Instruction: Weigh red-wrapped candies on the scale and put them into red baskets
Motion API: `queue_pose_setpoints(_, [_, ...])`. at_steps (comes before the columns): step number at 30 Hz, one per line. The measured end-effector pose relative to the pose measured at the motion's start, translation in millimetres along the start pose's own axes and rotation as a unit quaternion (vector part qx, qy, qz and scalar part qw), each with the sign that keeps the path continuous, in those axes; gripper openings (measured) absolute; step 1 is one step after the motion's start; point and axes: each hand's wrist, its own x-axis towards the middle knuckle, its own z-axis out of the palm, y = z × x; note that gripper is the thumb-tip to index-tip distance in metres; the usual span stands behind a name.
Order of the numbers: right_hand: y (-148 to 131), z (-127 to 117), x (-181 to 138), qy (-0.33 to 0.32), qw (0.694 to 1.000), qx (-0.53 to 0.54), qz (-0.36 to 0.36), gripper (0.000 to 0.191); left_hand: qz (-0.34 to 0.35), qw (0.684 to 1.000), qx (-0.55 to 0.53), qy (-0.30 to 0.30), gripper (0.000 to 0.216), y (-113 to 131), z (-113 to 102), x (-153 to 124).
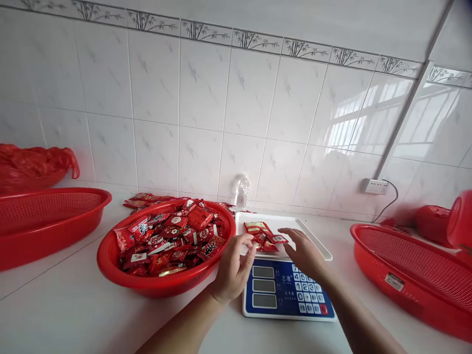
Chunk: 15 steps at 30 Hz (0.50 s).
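Observation:
Several small red snack packets (263,237) lie in a loose pile on the white tray (308,233) of a digital scale (280,290). My left hand (234,268) is at the tray's left front corner, fingers loosely curved and thumb apart, with nothing visible in it. On the other side, my right hand (304,250) hovers over the tray, open, its fingertips close to the packets; whether they touch is unclear. The right forearm covers part of the keypad. Left of the scale, a red plastic basket (106,263) is heaped with wrapped red packets (177,241).
Another red basket (105,196) stands at the far left, below a red plastic bag (33,164). At right is a red basket (372,275) with a label. A clear bottle (242,191) stands by the tiled wall. A cord runs from the wall socket (376,187).

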Motion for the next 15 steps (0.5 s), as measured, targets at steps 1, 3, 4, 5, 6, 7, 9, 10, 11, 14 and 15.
queue_pose_setpoints(1, [2, -1, 6, -0.05, 0.999, -0.015, -0.011, 0.042, -0.001, 1.0, -0.006, 0.001, 0.023, -1, -2, 1])
queue_pose_setpoints(3, [4, -2, 16, -0.124, 0.991, -0.034, -0.022, 0.045, 0.009, 1.0, -0.023, -0.006, 0.025, -2, -3, 1])
queue_pose_setpoints(4, [5, -2, 20, -0.144, 0.988, -0.041, -0.024, 0.044, 0.015, 0.999, -0.032, -0.01, 0.027, -2, -3, 0])
queue_pose_setpoints(5, [5, -1, 23, -0.154, 0.987, -0.047, -0.025, 0.041, 0.019, 0.999, -0.04, -0.012, 0.028, -2, -3, -1])
queue_pose_setpoints(6, [5, 0, 26, -0.156, 0.986, -0.056, -0.023, 0.037, 0.021, 0.999, -0.047, -0.012, 0.028, -1, -2, -1])
queue_pose_setpoints(7, [5, 0, 29, -0.157, 0.985, -0.066, -0.019, 0.033, 0.022, 0.998, -0.052, -0.009, 0.029, 0, -2, -2])
queue_pose_setpoints(9, [5, 0, 34, -0.153, 0.984, -0.087, -0.003, 0.028, 0.021, 0.998, -0.06, -0.002, 0.03, 2, -1, -3])
queue_pose_setpoints(10, [5, -1, 38, -0.149, 0.984, -0.098, 0.008, 0.026, 0.021, 0.998, -0.064, 0.0, 0.03, 2, 0, -3])
queue_pose_setpoints(11, [5, -2, 41, -0.143, 0.984, -0.107, 0.021, 0.025, 0.02, 0.997, -0.068, 0.0, 0.031, 3, 0, -3])
queue_pose_setpoints(14, [1, -3, 52, -0.122, 0.983, -0.125, 0.06, 0.028, 0.023, 0.997, -0.074, -0.005, 0.033, 3, -1, -3])
queue_pose_setpoints(15, [-3, -3, 56, -0.119, 0.983, -0.127, 0.067, 0.029, 0.025, 0.997, -0.075, -0.005, 0.033, 2, -1, -3])
